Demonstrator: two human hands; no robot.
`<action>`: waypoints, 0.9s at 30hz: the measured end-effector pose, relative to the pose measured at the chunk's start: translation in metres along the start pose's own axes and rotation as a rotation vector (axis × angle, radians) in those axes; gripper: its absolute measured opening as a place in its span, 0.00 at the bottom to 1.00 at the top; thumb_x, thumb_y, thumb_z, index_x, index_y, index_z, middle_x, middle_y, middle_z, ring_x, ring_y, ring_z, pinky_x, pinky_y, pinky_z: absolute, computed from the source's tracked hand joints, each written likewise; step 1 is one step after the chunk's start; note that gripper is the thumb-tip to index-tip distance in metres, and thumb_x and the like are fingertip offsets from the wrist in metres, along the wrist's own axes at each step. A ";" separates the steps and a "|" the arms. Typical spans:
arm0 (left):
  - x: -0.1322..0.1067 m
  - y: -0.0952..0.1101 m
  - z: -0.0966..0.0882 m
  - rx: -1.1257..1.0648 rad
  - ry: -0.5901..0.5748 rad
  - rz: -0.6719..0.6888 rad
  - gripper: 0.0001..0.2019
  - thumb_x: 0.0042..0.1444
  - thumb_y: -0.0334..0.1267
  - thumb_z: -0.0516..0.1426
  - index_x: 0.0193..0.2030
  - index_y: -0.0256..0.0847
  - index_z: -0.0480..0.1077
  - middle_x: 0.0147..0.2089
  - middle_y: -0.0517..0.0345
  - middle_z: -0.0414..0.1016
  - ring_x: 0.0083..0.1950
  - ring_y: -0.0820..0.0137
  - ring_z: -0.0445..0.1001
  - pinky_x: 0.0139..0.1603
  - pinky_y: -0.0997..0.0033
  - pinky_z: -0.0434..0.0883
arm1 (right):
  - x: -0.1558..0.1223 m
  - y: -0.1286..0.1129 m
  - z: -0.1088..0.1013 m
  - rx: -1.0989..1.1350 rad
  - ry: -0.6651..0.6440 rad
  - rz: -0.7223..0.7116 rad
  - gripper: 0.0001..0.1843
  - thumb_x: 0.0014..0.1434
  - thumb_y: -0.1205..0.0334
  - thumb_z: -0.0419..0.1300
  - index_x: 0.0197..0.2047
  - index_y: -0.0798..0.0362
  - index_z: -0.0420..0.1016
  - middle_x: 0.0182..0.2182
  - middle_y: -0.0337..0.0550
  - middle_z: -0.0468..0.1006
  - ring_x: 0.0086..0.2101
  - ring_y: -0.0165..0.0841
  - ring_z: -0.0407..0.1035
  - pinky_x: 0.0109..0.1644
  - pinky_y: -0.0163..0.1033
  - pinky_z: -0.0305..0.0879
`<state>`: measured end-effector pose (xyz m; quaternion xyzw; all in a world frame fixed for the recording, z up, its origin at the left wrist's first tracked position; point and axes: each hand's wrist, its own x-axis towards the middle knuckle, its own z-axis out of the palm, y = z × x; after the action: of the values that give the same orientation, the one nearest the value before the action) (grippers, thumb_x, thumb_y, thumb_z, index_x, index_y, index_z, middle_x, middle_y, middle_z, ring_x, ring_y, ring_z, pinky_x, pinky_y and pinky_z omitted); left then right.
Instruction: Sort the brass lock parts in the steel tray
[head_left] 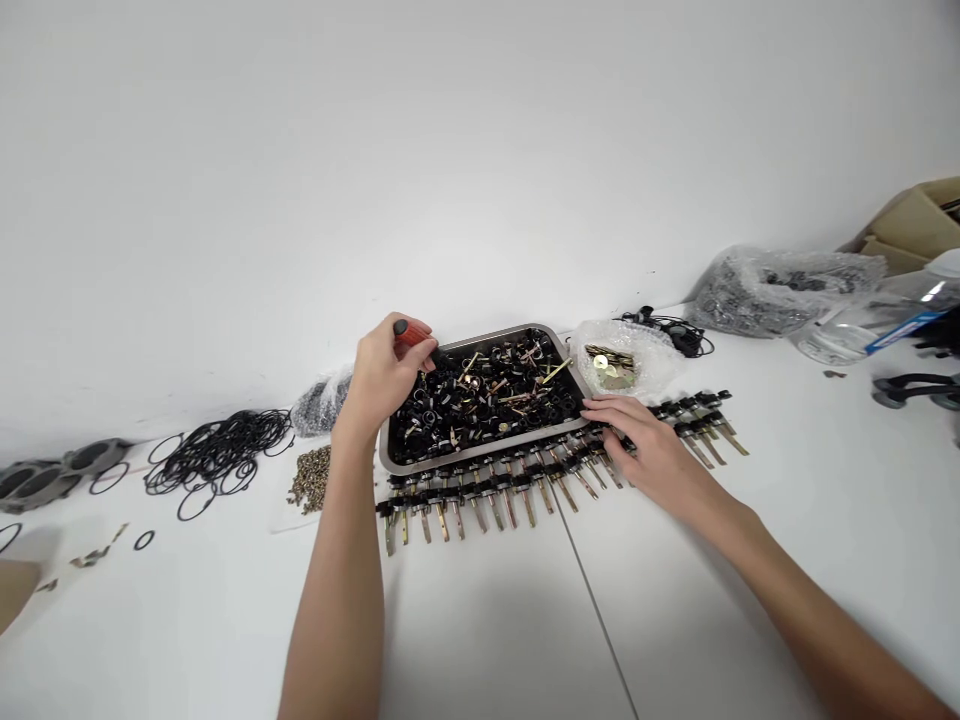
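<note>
My left hand [384, 378] is closed around a red-handled tool [411, 335] with a black cap, held at the left rim of a metal tray [384, 455]. The tray is heaped with small black and brass parts [487, 395]. In front of it a long row of assembled black-and-brass pieces [480, 495] lies on the white table. My right hand [641, 445] rests flat on the right part of that row, fingers spread and pointing left toward the tray's near right corner.
A pile of black rubber rings [217, 450] and a heap of small brass bits [313, 478] lie left of the tray. A clear bag with brass discs [616, 362] sits right of it. Further right are a plastic bag [780, 290], a cardboard box [919, 225] and a bottle [870, 325].
</note>
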<state>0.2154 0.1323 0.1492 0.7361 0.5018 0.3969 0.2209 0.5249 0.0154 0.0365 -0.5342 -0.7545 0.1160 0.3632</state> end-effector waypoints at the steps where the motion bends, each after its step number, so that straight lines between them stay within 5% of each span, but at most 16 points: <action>1: 0.000 0.001 -0.003 0.008 -0.004 -0.013 0.04 0.58 0.37 0.60 0.38 0.40 0.69 0.28 0.57 0.77 0.31 0.68 0.78 0.36 0.67 0.75 | 0.000 0.002 -0.001 0.000 0.001 -0.003 0.18 0.66 0.68 0.50 0.54 0.50 0.76 0.55 0.48 0.76 0.58 0.42 0.69 0.64 0.57 0.68; 12: -0.004 0.010 -0.005 -0.125 0.016 -0.027 0.07 0.57 0.38 0.61 0.39 0.39 0.69 0.30 0.57 0.76 0.31 0.68 0.78 0.36 0.65 0.77 | -0.002 0.007 0.000 -0.005 0.002 -0.010 0.19 0.66 0.68 0.50 0.54 0.51 0.76 0.56 0.49 0.76 0.59 0.42 0.68 0.64 0.57 0.67; 27: 0.003 -0.025 0.053 -0.305 -0.060 0.010 0.08 0.59 0.41 0.60 0.40 0.39 0.69 0.34 0.55 0.78 0.32 0.68 0.80 0.37 0.67 0.78 | 0.004 -0.009 -0.003 -0.005 -0.005 0.018 0.18 0.65 0.67 0.52 0.52 0.49 0.78 0.54 0.47 0.77 0.57 0.42 0.70 0.64 0.55 0.68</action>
<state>0.2448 0.1489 0.1011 0.7082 0.4252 0.4473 0.3430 0.5198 0.0147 0.0450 -0.5417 -0.7508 0.1188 0.3589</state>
